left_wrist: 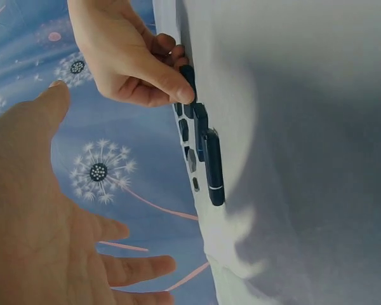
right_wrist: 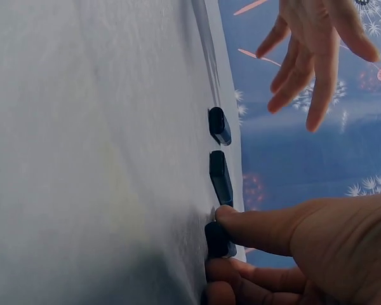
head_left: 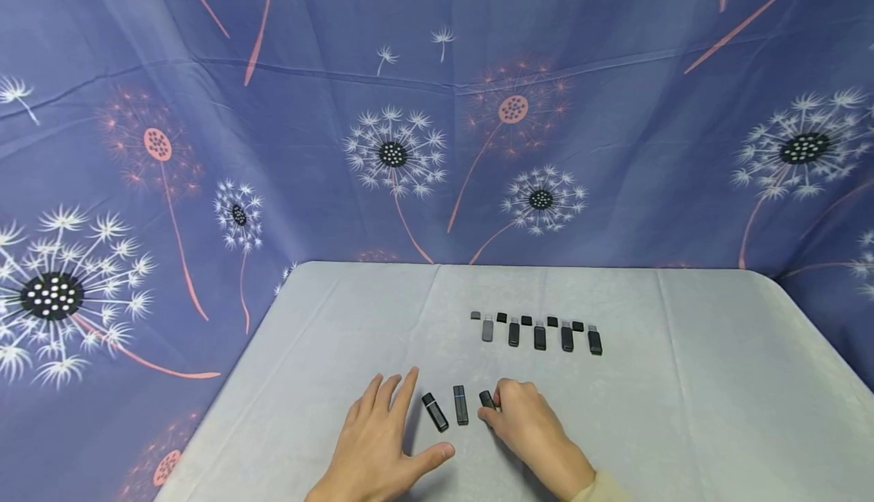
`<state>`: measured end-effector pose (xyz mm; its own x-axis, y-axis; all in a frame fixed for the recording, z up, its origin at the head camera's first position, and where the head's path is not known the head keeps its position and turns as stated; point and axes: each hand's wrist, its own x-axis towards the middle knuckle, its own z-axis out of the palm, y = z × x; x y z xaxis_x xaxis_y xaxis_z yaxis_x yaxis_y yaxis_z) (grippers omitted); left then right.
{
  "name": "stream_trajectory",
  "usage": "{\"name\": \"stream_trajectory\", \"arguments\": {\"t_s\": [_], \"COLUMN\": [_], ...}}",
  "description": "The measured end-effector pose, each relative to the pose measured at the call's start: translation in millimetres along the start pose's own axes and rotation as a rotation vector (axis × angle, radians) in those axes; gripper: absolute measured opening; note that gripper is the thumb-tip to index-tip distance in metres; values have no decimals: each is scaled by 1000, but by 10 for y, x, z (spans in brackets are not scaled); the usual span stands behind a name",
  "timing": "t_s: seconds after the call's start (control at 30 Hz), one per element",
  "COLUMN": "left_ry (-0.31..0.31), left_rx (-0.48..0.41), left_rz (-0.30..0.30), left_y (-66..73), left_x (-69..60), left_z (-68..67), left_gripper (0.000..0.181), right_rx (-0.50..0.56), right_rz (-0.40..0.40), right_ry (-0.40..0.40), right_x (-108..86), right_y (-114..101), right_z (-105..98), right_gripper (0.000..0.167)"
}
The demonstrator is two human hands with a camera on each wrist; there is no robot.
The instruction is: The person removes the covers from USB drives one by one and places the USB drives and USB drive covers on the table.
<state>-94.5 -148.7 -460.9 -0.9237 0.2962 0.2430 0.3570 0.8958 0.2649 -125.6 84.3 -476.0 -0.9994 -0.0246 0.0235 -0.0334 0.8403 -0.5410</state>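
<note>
A pale counter (head_left: 751, 411) with rounded far corners is spread beneath the left hand (head_left: 379, 437) and right hand (head_left: 529, 420), its surface marked by faint creases. Beyond the hands, a blue cloth (head_left: 628, 24) is hung, crossed by a fold and printed with white and coral dandelions. Left of the hands, a large white dandelion (head_left: 51, 296) is shown.

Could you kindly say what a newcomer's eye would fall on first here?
Probably the blue backdrop with its big printed dandelions, rising behind the pale table. Next, the row of five uncapped USB sticks, caps beside them, towards the table's far side. Nearer, two dark sticks lie between the spread left hand and the right hand's grip on a third stick.
</note>
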Motion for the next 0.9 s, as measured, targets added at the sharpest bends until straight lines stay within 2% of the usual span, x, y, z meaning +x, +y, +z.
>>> {"name": "stream_trajectory", "arguments": {"t_s": [0.17,0.33,0.67,0.8,0.9], "left_ry": [28,20,2,-7,-24], "left_rx": [18,8,-13,-45,-91], "left_rz": [14,24,22,19,15], "left_y": [6,41,87,141,192], "left_x": [23,50,78,117,155], "left_z": [-15,-18,-37,-43,-51], "left_gripper": [106,107,100,99,98], "right_rx": [3,10,12,75,173], "right_rz": [9,35,3,-29,-53], "right_ry": [-5,-19,14,42,16], "right_x": [-4,-10,-53,-62,-65], "right_y": [-41,-53,-41,-28,-18], "right_z": [14,13,59,42,26], "right_gripper": [38,37,37,38,35]}}
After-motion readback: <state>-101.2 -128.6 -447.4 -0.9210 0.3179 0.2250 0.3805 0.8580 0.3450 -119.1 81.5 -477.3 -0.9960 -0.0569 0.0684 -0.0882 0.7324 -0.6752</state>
